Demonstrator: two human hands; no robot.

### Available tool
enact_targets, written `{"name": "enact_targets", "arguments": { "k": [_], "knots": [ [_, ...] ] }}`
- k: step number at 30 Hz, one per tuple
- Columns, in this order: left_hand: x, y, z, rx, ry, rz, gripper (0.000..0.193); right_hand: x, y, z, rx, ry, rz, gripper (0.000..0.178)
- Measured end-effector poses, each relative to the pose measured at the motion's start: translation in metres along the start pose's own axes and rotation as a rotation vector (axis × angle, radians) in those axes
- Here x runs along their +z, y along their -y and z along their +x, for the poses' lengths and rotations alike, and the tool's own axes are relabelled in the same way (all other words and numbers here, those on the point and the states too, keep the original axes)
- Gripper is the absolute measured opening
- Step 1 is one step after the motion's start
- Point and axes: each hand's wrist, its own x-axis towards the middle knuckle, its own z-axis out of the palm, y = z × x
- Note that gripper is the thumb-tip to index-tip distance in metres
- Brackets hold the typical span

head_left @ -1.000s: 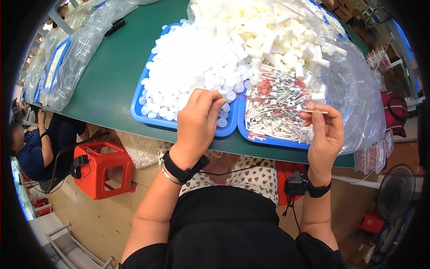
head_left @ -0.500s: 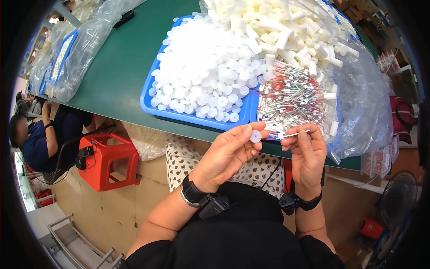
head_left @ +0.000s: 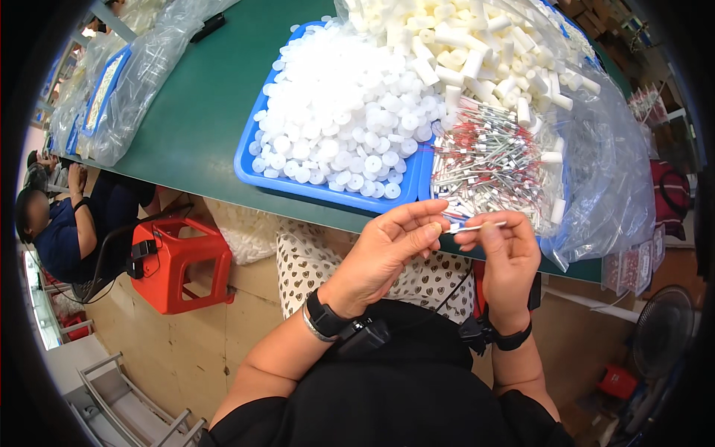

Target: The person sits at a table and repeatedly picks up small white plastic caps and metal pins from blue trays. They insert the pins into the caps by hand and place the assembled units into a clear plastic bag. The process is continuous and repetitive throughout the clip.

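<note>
My left hand (head_left: 391, 249) is pinched near the table's front edge. The white plastic disc with a centre hole, seen in it earlier, is hidden behind its fingers now. My right hand (head_left: 503, 249) pinches a thin white stick-like piece (head_left: 491, 225) between thumb and fingers. The stick's white end (head_left: 456, 228) points at my left fingertips; whether it touches the disc I cannot tell. Just beyond my hands lies a pile of similar thin sticks with white ends and red strands (head_left: 488, 160). Many translucent white discs (head_left: 335, 112) are heaped in a blue tray (head_left: 298, 192).
Cream foam-like cylinders (head_left: 477, 45) pile up behind the sticks, by a clear plastic bag (head_left: 603, 164). The green table (head_left: 194, 104) extends left. A red stool (head_left: 179, 264) stands on the floor at left, with a seated person (head_left: 67, 231) beyond it. A patterned cushion (head_left: 298, 276) lies below the table edge.
My hands have come closer together, bringing the stick's end to my left fingertips. My left hand has turned, and the disc has gone out of sight behind its fingers.
</note>
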Motion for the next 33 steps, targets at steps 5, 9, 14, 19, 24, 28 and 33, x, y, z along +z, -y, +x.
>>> {"name": "enact_targets", "arguments": {
  "k": [5,9,14,19,24,28,33],
  "knots": [
    [-0.005,0.005,0.003,-0.017,-0.006,-0.110,0.029,0.002,-0.002,-0.003,-0.031,0.116,-0.270,0.008],
    [-0.012,0.012,0.002,-0.047,0.015,-0.132,0.032,-0.001,-0.001,0.002,-0.209,0.203,-0.716,0.009],
    [0.000,0.021,-0.001,-0.051,-0.009,-0.182,0.038,0.006,-0.004,-0.001,-0.419,0.156,-0.850,0.012],
    [-0.007,0.032,0.002,-0.077,0.027,-0.234,0.039,0.004,-0.013,-0.003,-0.463,0.149,-0.844,0.014],
    [-0.004,0.026,-0.002,-0.021,-0.092,-0.091,0.037,0.000,-0.012,-0.006,-0.433,0.205,-0.846,0.017],
    [-0.008,0.021,-0.004,0.026,-0.182,-0.071,0.037,-0.033,0.010,0.001,-0.421,0.136,-0.956,0.016],
    [-0.006,0.016,-0.005,-0.024,-0.156,-0.113,0.035,-0.084,0.030,0.016,-0.450,0.087,-1.359,0.019]
  ]
}}
